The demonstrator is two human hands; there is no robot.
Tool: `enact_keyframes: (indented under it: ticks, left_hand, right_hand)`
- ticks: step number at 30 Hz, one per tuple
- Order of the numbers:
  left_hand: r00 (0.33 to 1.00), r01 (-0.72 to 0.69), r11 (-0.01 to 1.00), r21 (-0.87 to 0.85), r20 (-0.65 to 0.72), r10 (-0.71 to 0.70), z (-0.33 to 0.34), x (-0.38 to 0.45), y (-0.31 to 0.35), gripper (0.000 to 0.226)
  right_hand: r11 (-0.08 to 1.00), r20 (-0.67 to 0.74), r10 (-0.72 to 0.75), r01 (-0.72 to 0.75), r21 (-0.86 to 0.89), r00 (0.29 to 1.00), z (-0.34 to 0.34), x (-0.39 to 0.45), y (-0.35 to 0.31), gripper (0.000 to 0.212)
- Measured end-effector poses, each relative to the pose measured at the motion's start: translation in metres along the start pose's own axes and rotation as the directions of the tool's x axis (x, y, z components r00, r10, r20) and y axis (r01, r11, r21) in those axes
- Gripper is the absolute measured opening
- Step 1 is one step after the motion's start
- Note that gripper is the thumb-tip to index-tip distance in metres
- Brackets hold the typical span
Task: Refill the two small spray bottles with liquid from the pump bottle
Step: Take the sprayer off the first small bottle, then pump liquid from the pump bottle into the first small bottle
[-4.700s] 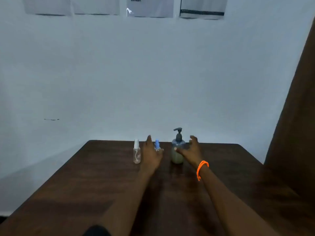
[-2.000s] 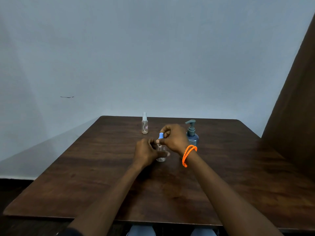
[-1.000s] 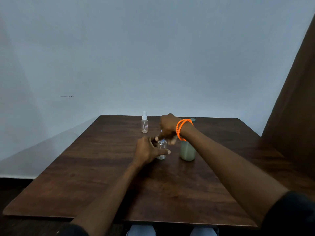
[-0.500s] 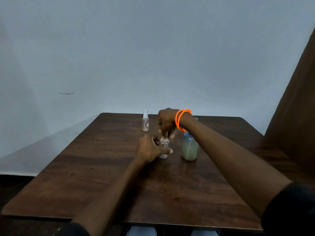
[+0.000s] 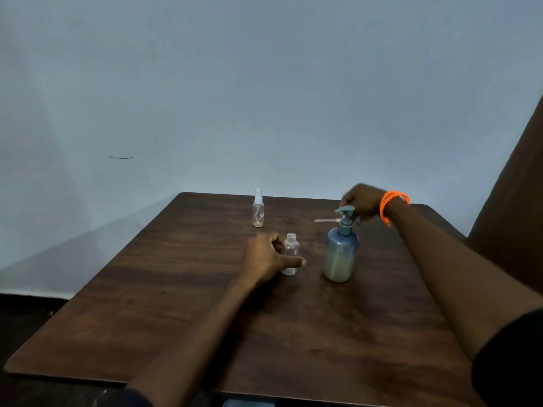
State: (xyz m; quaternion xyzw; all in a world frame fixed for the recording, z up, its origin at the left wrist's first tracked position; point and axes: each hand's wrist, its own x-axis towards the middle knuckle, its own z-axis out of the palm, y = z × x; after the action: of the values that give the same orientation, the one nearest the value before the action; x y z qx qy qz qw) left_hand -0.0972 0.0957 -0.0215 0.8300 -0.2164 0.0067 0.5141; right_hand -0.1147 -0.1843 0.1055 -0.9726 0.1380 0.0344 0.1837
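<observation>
Fingers and thumb of the left hand (image 5: 266,257) are curling around the uncapped small bottle (image 5: 290,254) standing on the table (image 5: 176,289), while the right hand (image 5: 362,201) is pinching its removed spray head (image 5: 329,220) behind the pump bottle (image 5: 340,251); 1 capped spray bottle (image 5: 258,211) is standing farther back

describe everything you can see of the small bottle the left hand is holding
The open spray bottle is a small, clear, plastic-looking cylinder with rounded shoulders and a threaded neck. Its spray top is off, leaving the mouth open. It looks empty or nearly so. It stands upright on the dark wooden table, left of the pump bottle and apart from it. The left hand grips it, fingers curled behind its upper body and thumb across the front near the base.
</observation>
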Motion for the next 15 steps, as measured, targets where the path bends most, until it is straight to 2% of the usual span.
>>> enact_keyframes:
  ticks: [3, 5, 7, 8, 9, 11, 13, 15]
  left_hand:
    - [1.000, -0.019, 1.000, 0.017, -0.004, 0.019, 0.002, 0.001, -0.002, 0.045]
    - [1.000, -0.027, 0.999, 0.031, -0.005, 0.027, 0.002, 0.001, -0.002, 0.046]
    - [0.999, -0.033, 0.999, 0.036, 0.001, 0.033, 0.001, 0.002, -0.002, 0.046]
    - [0.999, -0.037, 0.999, 0.034, 0.001, 0.037, 0.002, 0.002, -0.002, 0.046]
    - [0.999, -0.040, 0.999, 0.030, -0.002, 0.040, 0.003, 0.002, -0.002, 0.046]
    - [0.999, -0.042, 0.999, 0.018, -0.010, 0.042, 0.005, 0.002, -0.002, 0.046]
    - [0.999, -0.052, 0.998, 0.025, -0.015, 0.053, 0.007, 0.003, -0.001, 0.045]
    - [0.998, -0.058, 0.997, 0.041, -0.009, 0.058, 0.010, 0.002, 0.001, 0.045]
  right_hand:
    - [0.999, 0.029, -0.003, 0.002, 0.049, 1.000, 0.035, -0.006, 0.034, 0.037]
    - [0.989, 0.008, -0.059, 0.057, 0.137, 0.998, 0.049, -0.010, 0.048, 0.036]
    - [0.901, -0.170, -0.061, 0.128, 0.415, 0.983, 0.055, -0.021, 0.051, 0.019]
    - [0.795, -0.282, -0.052, 0.210, 0.570, 0.958, 0.056, -0.030, 0.048, 0.008]
    - [0.649, -0.333, -0.024, 0.268, 0.712, 0.943, 0.055, -0.039, 0.043, 0.027]
    - [0.380, -0.280, -0.067, 0.284, 0.880, 0.958, 0.059, -0.057, 0.030, 0.063]
    - [0.321, -0.238, -0.168, 0.281, 0.904, 0.957, 0.071, -0.070, 0.014, 0.081]
    - [0.280, -0.231, -0.174, 0.273, 0.921, 0.957, 0.086, -0.072, 0.001, 0.095]
